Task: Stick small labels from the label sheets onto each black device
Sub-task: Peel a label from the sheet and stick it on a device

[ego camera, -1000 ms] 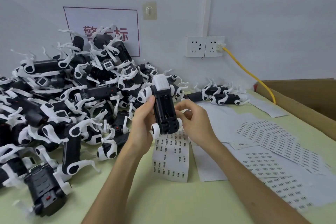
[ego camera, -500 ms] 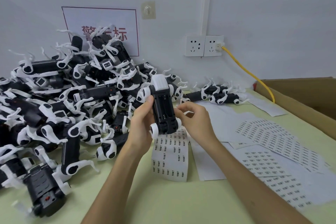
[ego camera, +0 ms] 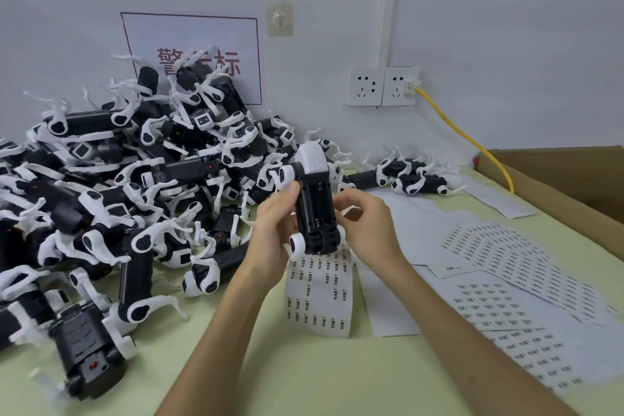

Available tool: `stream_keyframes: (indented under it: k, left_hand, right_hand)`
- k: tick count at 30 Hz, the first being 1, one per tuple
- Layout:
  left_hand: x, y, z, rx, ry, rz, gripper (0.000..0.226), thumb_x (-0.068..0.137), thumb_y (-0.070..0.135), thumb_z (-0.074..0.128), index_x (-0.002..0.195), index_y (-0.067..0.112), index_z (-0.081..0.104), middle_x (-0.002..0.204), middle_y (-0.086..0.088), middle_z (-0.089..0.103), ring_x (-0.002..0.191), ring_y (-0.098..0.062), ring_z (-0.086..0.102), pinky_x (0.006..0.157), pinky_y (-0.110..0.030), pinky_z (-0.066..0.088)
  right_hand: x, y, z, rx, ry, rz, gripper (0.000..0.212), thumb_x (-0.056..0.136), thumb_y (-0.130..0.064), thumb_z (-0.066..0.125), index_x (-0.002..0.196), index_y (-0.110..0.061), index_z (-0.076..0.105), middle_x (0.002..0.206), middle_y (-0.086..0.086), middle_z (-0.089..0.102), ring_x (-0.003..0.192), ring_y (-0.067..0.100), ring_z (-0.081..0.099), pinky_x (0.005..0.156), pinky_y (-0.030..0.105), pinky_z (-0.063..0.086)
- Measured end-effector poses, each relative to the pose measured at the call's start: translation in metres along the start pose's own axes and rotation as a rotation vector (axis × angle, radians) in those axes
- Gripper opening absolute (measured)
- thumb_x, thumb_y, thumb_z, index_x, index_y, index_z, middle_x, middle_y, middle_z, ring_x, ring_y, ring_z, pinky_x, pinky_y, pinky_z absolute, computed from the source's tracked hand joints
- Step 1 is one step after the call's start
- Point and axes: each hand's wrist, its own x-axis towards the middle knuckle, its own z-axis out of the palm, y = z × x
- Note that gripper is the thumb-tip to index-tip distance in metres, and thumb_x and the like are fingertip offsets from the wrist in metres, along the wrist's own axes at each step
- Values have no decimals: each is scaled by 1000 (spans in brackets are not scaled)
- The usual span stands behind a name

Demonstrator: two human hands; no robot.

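I hold one black device (ego camera: 315,209) with white joints and a white cap upright above the table, its open black underside facing me. My left hand (ego camera: 275,223) grips its left side, thumb on the edge. My right hand (ego camera: 366,224) curls against its right side, fingertips at the body. Whether a label sits under those fingertips is hidden. A label sheet (ego camera: 319,294) hangs and curls below the device, just behind my hands. A big heap of black-and-white devices (ego camera: 135,186) fills the left of the table.
More label sheets (ego camera: 499,287) and blank backing paper (ego camera: 415,226) lie on the right. A few devices (ego camera: 410,176) sit apart at the back by the wall. A cardboard box (ego camera: 567,186) stands at the far right, a yellow cable (ego camera: 472,142) runs from the wall socket.
The device and both hands stay almost in place. My right fingers have shifted slightly along the device's right side.
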Motion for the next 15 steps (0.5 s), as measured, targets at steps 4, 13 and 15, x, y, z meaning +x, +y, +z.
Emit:
stream_keyframes:
  k: [4,13,15]
  left_hand:
    - [1,-2,1,-3,-7,7,41,98,43,50,100,8,71,97,-25,65,88,-37,65,76,-41,56]
    - [1,1,-5,-84,82,34,43,102,50,45,106,25,80,98,-4,75,93,-23,73,80,-38,60]
    - [1,3,-8,-72,133,55,44,100,53,47,100,27,82,92,-3,77,87,-21,75,72,-33,60]
  right_hand:
    - [-4,0,-1,-135,12,-198,13,81,-4,78,82,-15,71,80,-10,65,60,3,54,57,11,39]
    - [-3,1,0,-222,286,-516,15,83,-1,73,79,-13,66,85,-9,58,65,5,51,55,17,42]
    - [1,0,-6,-179,375,-501,17,84,1,72,81,-15,67,83,-10,59,64,3,53,59,11,41]
